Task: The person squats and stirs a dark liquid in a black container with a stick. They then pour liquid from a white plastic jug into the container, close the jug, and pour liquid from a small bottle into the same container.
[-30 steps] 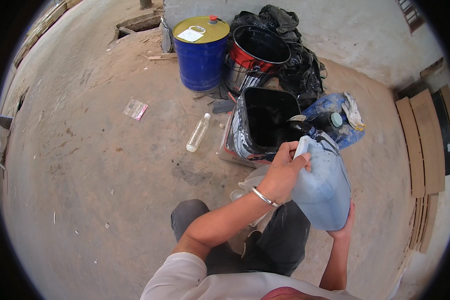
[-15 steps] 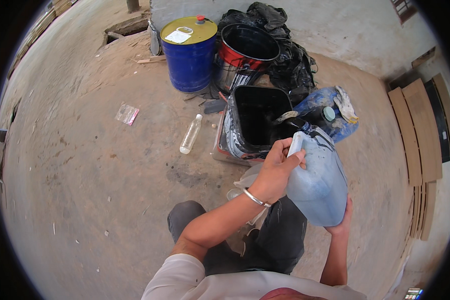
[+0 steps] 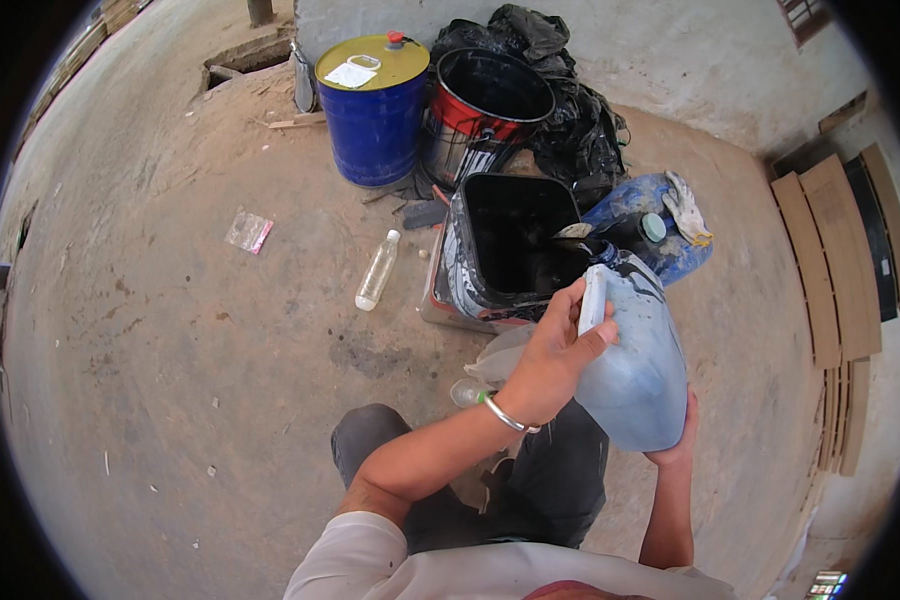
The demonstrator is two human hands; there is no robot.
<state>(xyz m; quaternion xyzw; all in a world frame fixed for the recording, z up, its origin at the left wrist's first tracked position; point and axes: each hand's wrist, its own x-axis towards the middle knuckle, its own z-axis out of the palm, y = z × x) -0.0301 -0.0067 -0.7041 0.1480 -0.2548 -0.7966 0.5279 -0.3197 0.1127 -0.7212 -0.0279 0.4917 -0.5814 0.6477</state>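
Observation:
Between my hands, a cloudy bluish-white plastic jug (image 3: 632, 375) is tilted with its neck toward a square black bucket (image 3: 515, 215). My left hand (image 3: 558, 350) is closed round the jug's handle. Supporting the jug's base from the right is my right hand (image 3: 678, 446), its fingers partly hidden behind the plastic. Dark smears mark the jug's upper side. The bucket is dark inside, and a pale stick-like piece (image 3: 573, 231) lies at its right rim. Whether liquid is flowing from the neck I cannot tell.
Behind the bucket stand a blue drum (image 3: 373, 135) with a yellow lid and a red-and-black bucket (image 3: 495, 95) beside black plastic sheeting (image 3: 585, 130). A clear bottle (image 3: 378, 270) lies left. Gloves (image 3: 686, 210) rest on a stained blue container (image 3: 630, 200). Brown boards (image 3: 840, 260) lean right.
The jug has tipped slightly further toward the bucket, with both hands still holding it. A small clear bottle near my left wrist shows more. The whole view has shifted a little.

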